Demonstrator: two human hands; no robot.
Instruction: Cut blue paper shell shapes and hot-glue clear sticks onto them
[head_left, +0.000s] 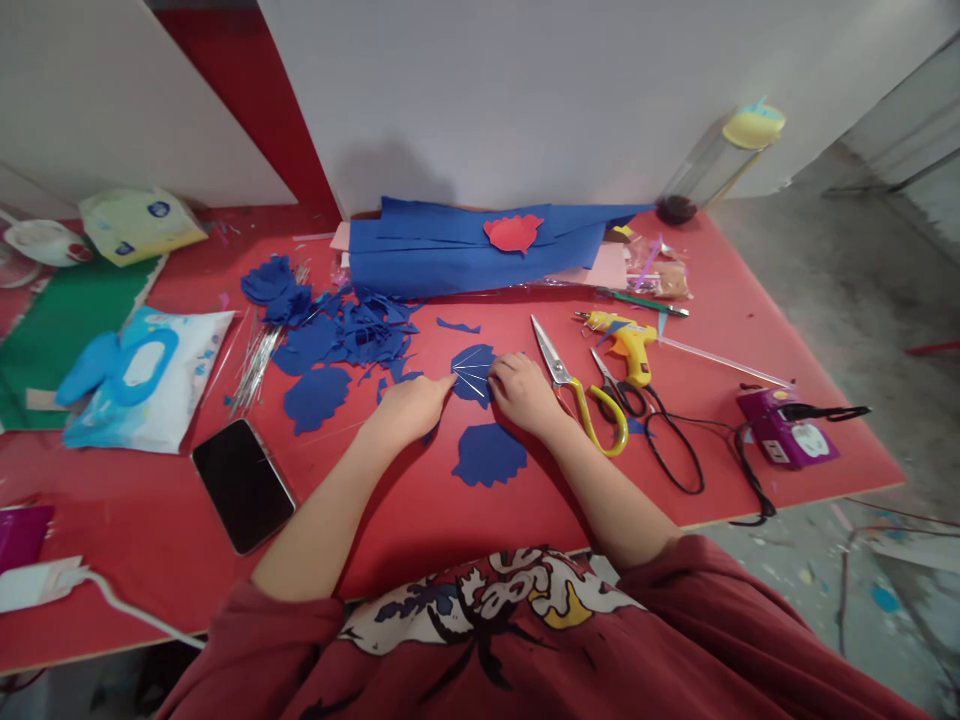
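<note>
A blue foam leaf-shaped cutout (466, 358) lies in front of me with several thin silvery wires (471, 366) fanned out across it. My left hand (416, 405) is closed at the point where the wires meet, on the cutout's left edge. On the right edge, my right hand (521, 390) has its fingers bent and pressed together against the cutout; its fingertips are partly hidden. Closer to me lies another blue cutout (489, 455), and a third one (316, 398) sits left of my left hand.
Yellow-handled scissors (577, 395), small black scissors (619, 385) and a yellow glue gun (630, 345) lie to the right. Left are loose wires (259, 365), blue scraps (367, 330), a phone (244, 485) and a wipes pack (154, 375). Blue sheets (465, 260) lie along the wall.
</note>
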